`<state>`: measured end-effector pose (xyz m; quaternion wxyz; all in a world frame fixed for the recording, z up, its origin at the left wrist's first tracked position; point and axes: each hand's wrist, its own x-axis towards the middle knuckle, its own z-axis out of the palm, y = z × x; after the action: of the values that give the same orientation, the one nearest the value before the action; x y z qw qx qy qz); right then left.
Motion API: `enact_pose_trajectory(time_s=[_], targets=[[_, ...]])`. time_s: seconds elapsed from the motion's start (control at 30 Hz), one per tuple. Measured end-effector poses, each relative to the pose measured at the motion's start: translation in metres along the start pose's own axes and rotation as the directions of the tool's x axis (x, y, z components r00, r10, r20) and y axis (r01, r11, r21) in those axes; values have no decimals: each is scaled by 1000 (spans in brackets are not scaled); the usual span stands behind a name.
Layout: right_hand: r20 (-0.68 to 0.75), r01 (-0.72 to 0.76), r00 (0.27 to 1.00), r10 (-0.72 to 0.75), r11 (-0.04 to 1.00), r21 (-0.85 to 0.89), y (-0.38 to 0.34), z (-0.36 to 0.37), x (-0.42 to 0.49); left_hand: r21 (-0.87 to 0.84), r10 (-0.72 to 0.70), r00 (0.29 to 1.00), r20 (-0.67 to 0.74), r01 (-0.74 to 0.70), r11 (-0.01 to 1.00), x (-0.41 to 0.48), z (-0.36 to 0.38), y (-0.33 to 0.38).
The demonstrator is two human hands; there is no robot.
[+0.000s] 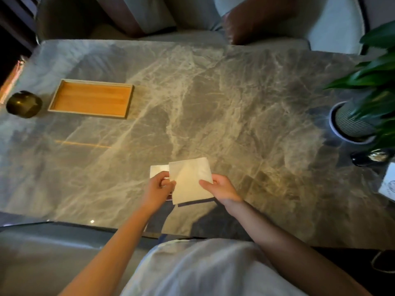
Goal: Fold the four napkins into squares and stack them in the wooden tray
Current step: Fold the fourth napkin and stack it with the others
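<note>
**Folding stage, head view.** The left hand [159, 186] pinches the left edge of a pale napkin [190, 180]. The right hand [222, 189] clamps its right edge under the thumb, so the sheet is held just above the marble table [235, 92], near its front edge. A second white napkin [158, 170] peeks out behind on the left; how many lie there cannot be told. The wooden tray [92, 99], well apart at far left beside a round brass-coloured object [23, 104], holds nothing — stacking appears not yet begun. The next move likely calls for aligned edges and a firm crease — then a long leftward reach.
</note>
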<state>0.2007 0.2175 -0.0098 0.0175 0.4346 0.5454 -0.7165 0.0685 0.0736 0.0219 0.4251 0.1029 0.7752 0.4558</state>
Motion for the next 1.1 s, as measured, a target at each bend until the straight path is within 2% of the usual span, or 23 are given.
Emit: enact_pose_trajectory(time_s=[0.13, 0.27, 0.47, 0.83, 1.1], targets=[[-74, 60, 995, -65, 996, -66, 1, 40, 10, 131, 61, 990, -131, -44, 990, 10, -29, -20], [-180, 70, 978, -108, 976, -207, 8, 60, 20, 228, 110, 986, -128, -78, 970, 20, -44, -33], [-244, 21, 959, -144, 896, -444, 21, 64, 32, 321, 131, 988, -86, -97, 942, 37, -51, -41], [-209, 17, 963, -168, 815, -579, 20, 66, 31, 438, 138, 990, 15, -131, 889, 53, -70, -48], [-168, 24, 973, -160, 791, -611, 15, 62, 29, 443, 18, 998, 65, -45, 896, 53, -73, -52]])
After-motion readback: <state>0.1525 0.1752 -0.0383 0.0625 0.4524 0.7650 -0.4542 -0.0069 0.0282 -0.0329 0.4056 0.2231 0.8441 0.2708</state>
